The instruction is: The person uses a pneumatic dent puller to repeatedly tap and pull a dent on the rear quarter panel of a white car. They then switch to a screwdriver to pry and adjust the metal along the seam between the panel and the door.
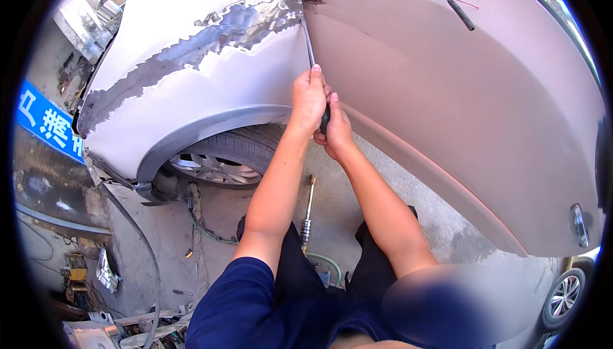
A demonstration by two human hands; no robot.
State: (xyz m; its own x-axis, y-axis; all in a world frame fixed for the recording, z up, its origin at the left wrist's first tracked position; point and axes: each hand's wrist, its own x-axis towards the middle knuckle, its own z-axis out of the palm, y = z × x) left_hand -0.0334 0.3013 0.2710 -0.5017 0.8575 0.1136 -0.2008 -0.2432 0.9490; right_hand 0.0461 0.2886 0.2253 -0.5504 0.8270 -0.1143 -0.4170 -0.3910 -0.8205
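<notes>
Screwdriver (312,55) gripped by left hand (308,99) and right hand (334,129), shaft wedged between dented fender (211,74) and car door (447,106)

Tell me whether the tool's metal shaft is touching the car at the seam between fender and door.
Touching. The head view shows the thin shaft running up from both hands into the gap between fender and door, no daylight around it.
</notes>
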